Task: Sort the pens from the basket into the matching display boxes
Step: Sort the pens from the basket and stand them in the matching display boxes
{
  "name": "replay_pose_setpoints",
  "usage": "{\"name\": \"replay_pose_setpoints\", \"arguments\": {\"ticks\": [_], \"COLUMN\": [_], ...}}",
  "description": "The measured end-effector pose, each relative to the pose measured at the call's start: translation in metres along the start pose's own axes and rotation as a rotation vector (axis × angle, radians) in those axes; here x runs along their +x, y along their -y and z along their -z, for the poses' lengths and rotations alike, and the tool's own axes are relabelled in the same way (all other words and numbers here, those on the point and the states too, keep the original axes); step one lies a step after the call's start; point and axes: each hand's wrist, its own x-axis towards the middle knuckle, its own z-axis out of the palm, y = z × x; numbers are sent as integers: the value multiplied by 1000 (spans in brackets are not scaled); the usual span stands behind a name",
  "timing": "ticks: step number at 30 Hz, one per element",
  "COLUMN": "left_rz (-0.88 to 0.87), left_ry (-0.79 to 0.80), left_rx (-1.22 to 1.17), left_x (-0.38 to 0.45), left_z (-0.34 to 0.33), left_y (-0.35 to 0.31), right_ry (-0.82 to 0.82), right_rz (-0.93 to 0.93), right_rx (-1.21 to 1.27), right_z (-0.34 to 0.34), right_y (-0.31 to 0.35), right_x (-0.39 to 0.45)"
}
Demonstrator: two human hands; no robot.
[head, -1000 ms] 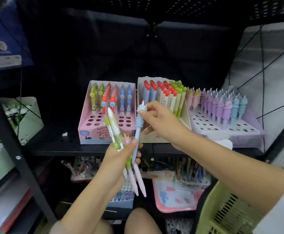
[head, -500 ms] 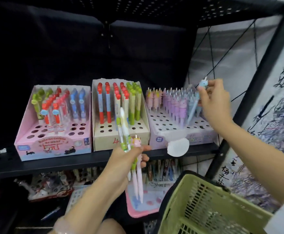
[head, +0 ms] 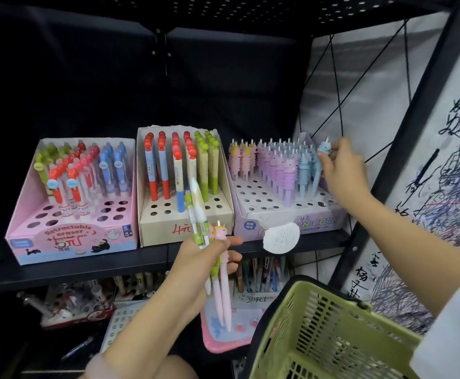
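Three display boxes stand on the black shelf: a pink eraser-pen box (head: 70, 242) at left, a cream box (head: 185, 228) in the middle, and a lilac unicorn box (head: 291, 220) at right. My right hand (head: 343, 168) pinches the head of a blue unicorn pen (head: 322, 157), its tip down at the unicorn box's far right column. My left hand (head: 204, 258) grips a bunch of pens (head: 209, 242) in front of the cream box: green-and-white ones and pink unicorn ones. The green basket (head: 327, 332) hangs at lower right.
A black upright post (head: 403, 149) and a scribbled white board (head: 447, 160) stand just right of the unicorn box. A round white paper tag (head: 280, 237) hangs off that box's front. The lower shelf (head: 86, 299) holds more stationery and a pink tray (head: 223, 337).
My right hand carried the blue unicorn pen from the bunch rightward to the unicorn box and lowered it among the blue pens. The view swung right. My left hand kept its bunch.
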Motion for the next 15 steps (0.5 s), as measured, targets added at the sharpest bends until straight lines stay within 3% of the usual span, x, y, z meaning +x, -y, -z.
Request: {"name": "replay_pose_setpoints", "arguments": {"ticks": [3,8,10,13,15], "left_rz": [-9,-24,-29,-26,-43], "left_ry": [-16,-56,-62,-48,-35], "left_rx": [-25,-67,-84,-97,-115], "left_x": [-1,-7,-9,-10,-11], "left_z": [0,5,11,18,18], "left_y": [-2,-5,-5,-6,-7], "right_ry": [55,356,277,18,84], "right_rz": [-23,-110,-116,11,114], "right_rx": [-32,-150,-143,-42,123], "right_z": [2,-3,-3,4,8], "right_y": [-1,-3,2,26,56], "right_x": [8,4,-4,-24,-43]}}
